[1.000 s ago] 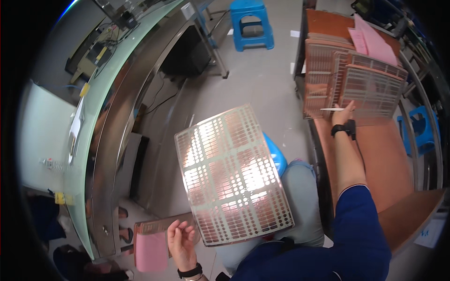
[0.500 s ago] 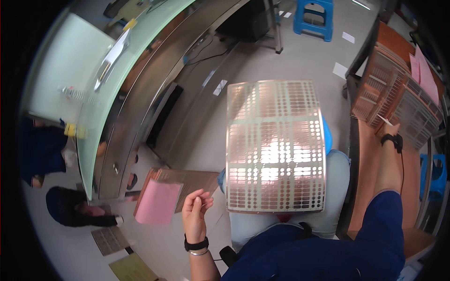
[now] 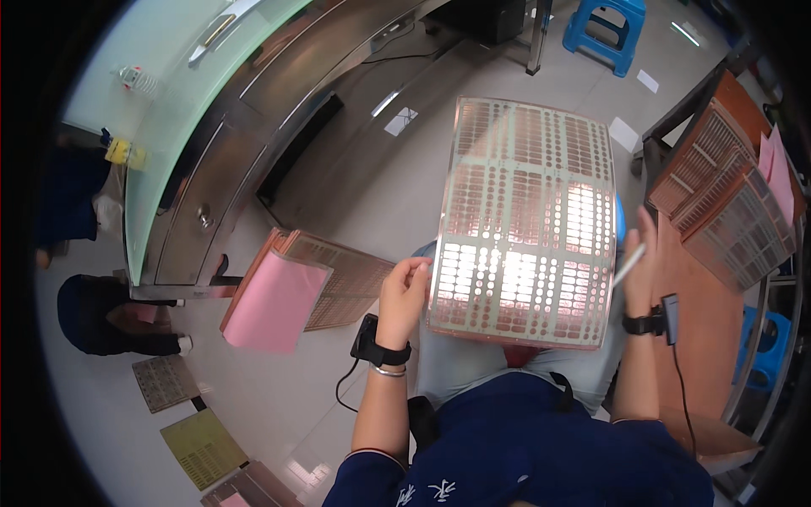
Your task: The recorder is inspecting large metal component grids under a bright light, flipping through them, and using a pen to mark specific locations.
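Note:
A large copper-coloured circuit board panel (image 3: 524, 211), patterned with rows of pads and pale green strips, lies over my lap with bright glare on it. My left hand (image 3: 404, 297) is at its left edge, fingers curled, thumb and fingertips pinching the rim. Beside the right edge is my right hand (image 3: 639, 266), its fingers stretched upward. It holds a thin white stick (image 3: 629, 264) that points down toward the panel. Whether the right fingers also touch the panel cannot be made out. Both wrists wear black bands with cables.
More panels (image 3: 718, 198) lean on a rack at right, with pink sheets (image 3: 775, 173). At left, upright panels (image 3: 346, 283) stand with a pink sheet (image 3: 279, 300). A glass-topped table (image 3: 203, 127) runs along the left. A blue stool (image 3: 606, 34) stands ahead; another person (image 3: 118, 317) is at far left.
My right hand has come from the panels at right to the right edge of the panel on my lap, carrying the white stick. My left hand has moved in to the left edge.

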Tool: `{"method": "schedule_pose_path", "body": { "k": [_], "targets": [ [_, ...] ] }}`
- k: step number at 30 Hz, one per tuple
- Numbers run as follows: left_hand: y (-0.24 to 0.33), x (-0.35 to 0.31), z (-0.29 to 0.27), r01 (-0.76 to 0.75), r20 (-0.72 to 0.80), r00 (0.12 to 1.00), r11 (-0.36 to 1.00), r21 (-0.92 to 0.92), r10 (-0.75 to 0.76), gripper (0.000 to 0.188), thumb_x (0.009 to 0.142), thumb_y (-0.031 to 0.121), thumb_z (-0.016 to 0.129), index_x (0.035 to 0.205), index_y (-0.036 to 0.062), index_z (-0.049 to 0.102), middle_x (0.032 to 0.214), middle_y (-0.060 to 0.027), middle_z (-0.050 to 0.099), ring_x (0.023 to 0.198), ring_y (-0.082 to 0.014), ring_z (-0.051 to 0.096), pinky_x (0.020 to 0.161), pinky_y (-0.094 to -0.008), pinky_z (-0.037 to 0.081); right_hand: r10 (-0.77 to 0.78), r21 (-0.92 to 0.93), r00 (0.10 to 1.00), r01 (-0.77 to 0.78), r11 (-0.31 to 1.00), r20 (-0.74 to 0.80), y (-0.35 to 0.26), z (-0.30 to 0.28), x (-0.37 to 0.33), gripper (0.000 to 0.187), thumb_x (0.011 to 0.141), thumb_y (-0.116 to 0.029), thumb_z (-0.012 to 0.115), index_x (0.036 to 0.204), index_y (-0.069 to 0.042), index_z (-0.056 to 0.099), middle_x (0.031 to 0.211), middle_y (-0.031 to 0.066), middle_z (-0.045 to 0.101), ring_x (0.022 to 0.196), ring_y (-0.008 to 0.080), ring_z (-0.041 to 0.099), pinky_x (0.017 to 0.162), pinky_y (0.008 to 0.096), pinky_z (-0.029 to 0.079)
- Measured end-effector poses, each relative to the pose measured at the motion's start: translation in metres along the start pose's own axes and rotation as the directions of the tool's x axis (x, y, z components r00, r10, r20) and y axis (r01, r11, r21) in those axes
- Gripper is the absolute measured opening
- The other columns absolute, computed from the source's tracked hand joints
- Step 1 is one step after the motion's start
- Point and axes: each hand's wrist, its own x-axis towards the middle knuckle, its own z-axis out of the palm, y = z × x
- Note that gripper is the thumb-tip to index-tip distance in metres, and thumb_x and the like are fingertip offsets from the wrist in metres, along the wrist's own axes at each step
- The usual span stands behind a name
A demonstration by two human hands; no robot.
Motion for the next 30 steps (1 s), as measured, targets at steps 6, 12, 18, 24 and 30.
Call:
{"method": "schedule_pose_path", "body": {
  "k": [6, 12, 18, 24, 30],
  "targets": [
    [0.016, -0.003, 0.013, -0.252, -0.093, 0.95, 0.91, 0.331, 0.297, 0.021, 0.089, 0.015, 0.057, 0.091, -0.0038, 0.064, 0.074, -0.0114, 0.06, 0.062, -0.0161, 0.057, 0.06, -0.029, 0.045, -0.056, -0.243, 0.985, 0.095, 0.965, 0.164, -0.038, 0.025, -0.027, 0.046, 0.091, -0.005, 0.052, 0.135, -0.003, 0.04, 0.141, 0.0294, 0.034, 0.134, 0.0402, 0.029, 0.106, 0.0403, 0.033],
    [0.03, -0.014, 0.005, -0.195, -0.088, 0.966, 0.91, 0.366, 0.243, 0.023, 0.092, 0.016, 0.056, 0.095, -0.0058, 0.064, 0.081, -0.0077, 0.064, 0.07, -0.0115, 0.059, 0.063, -0.0258, 0.047, 0.046, -0.099, 0.982, -0.028, 0.995, 0.184, -0.041, 0.024, -0.026, 0.046, 0.091, -0.007, 0.052, 0.135, -0.003, 0.04, 0.14, 0.0279, 0.036, 0.134, 0.0369, 0.033, 0.106, 0.0383, 0.033],
    [0.042, -0.019, 0.011, 0.161, 0.174, 0.98, 0.898, -0.409, -0.096, 0.025, 0.098, 0.021, 0.05, 0.108, -0.0012, 0.055, 0.097, -0.0063, 0.064, 0.082, -0.0103, 0.062, 0.072, -0.0245, 0.052, 0.244, 0.612, 0.936, -0.352, 0.708, 0.255, -0.025, -0.003, -0.016, 0.047, 0.096, -0.012, 0.049, 0.137, 0.004, 0.034, 0.141, 0.0194, 0.038, 0.13, 0.0235, 0.039, 0.106, 0.0326, 0.033],
    [0.043, -0.028, 0.046, 0.096, 0.199, 0.98, 0.889, -0.448, -0.006, 0.025, 0.099, 0.024, 0.046, 0.102, 0.0012, 0.054, 0.096, -0.0045, 0.063, 0.084, -0.0074, 0.059, 0.075, -0.0234, 0.05, 0.287, 0.796, 0.877, -0.474, 0.377, 0.386, -0.022, -0.032, -0.003, 0.047, 0.098, -0.018, 0.044, 0.14, -0.001, 0.029, 0.138, 0.0207, 0.042, 0.125, 0.0257, 0.045, 0.104, 0.0355, 0.04],
    [0.038, -0.03, 0.041, 0.005, 0.157, 0.985, 0.889, -0.457, 0.076, 0.024, 0.097, 0.024, 0.052, 0.103, 0.0014, 0.054, 0.097, -0.0053, 0.064, 0.083, -0.0073, 0.059, 0.076, -0.0227, 0.05, 0.235, 0.886, 0.892, -0.429, 0.176, 0.386, -0.034, -0.041, -0.004, 0.046, 0.096, -0.012, 0.043, 0.139, -0.003, 0.031, 0.139, 0.0203, 0.041, 0.127, 0.0269, 0.042, 0.106, 0.0374, 0.038]
  ]
}}
